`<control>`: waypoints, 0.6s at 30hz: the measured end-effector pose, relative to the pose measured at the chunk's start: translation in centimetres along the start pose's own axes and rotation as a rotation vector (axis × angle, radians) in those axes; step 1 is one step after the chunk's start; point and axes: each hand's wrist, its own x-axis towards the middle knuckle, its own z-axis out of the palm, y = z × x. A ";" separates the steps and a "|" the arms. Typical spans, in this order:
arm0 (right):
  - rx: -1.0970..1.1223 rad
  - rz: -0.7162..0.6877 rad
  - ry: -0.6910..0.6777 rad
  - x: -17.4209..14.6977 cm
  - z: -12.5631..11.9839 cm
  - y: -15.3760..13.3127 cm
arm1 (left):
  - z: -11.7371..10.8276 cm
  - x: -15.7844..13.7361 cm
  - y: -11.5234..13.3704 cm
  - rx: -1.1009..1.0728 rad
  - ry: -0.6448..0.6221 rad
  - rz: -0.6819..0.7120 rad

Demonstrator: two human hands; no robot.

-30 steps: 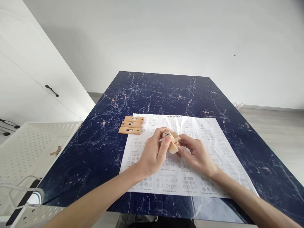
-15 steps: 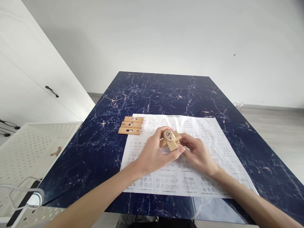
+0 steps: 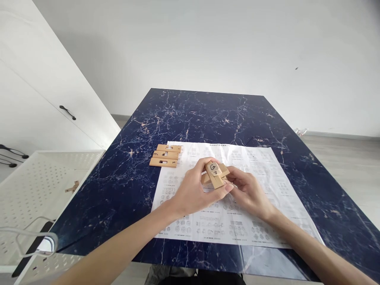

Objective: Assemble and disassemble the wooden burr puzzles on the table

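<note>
A wooden interlocking puzzle (image 3: 215, 174) of several crossed pieces, with handwritten marks on top, is held just above the printed paper sheet (image 3: 184, 190). My left hand (image 3: 196, 186) wraps its left side, index finger behind and thumb along the near edge. From the right, my right hand (image 3: 246, 190) grips the puzzle with bent fingers; some fingertips are hidden behind the wood. Left of the hands, three flat slotted wooden pieces (image 3: 163, 162) with handwritten numbers lie side by side, partly over the sheet's left edge.
The sheet lies on a dark blue marble-patterned table (image 3: 196, 114). At lower left stands a white perforated cart (image 3: 35, 186) with a small wooden piece (image 3: 72, 187) and a white cable (image 3: 53, 237). A white cabinet (image 3: 59, 87) rises at left.
Both hands keep the puzzle in nearly the same hold. The whole view has shifted slightly; the slotted pieces lie as before.
</note>
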 end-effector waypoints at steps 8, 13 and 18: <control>-0.033 0.191 -0.129 0.1 0.1 0.1 | -1.3 1.1 0.8 -0.077 0.221 0.099; 0.061 0.206 -0.084 0.3 0.1 0.2 | -1.9 1.5 0.2 0.040 0.433 0.175; 0.168 0.208 0.084 0.7 -0.8 0.6 | -2.3 1.3 -0.6 0.325 0.470 0.147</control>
